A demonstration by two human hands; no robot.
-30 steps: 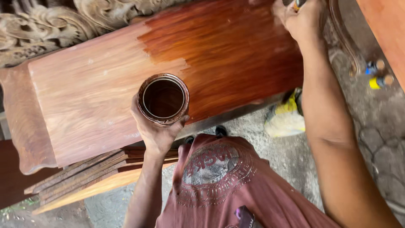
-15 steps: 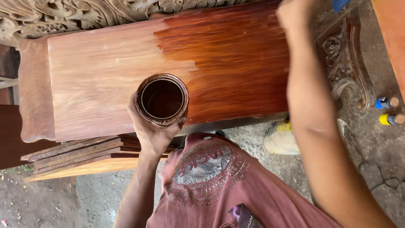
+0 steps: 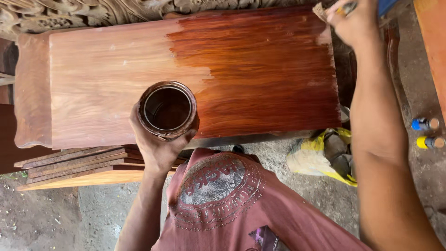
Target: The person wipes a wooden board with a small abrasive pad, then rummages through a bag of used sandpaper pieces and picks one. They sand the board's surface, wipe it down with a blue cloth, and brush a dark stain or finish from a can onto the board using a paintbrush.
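The left hand (image 3: 158, 146) grips a round, stain-darkened tin (image 3: 167, 110) over the wooden panel's (image 3: 116, 79) near edge. The right hand (image 3: 353, 21), closed on a brush (image 3: 325, 9), has swung to the far right corner (it was just off the edge), so the dark red stain (image 3: 265, 74) now reaches there; the left half is bare.

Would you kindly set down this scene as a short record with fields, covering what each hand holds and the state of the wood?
Left hand: left hand grips an open stained can from below, upright, dark inside.
Right hand: right hand at the panel's far right corner, holding a brush, mostly hidden.
Work surface: wooden panel, right part coated glossy red-brown, left part bare pale wood.
Behind panel: carved wood trim.
Below panel: stacked planks.
Floor: yellow crumpled bag; two small bottles, one blue, one yellow.
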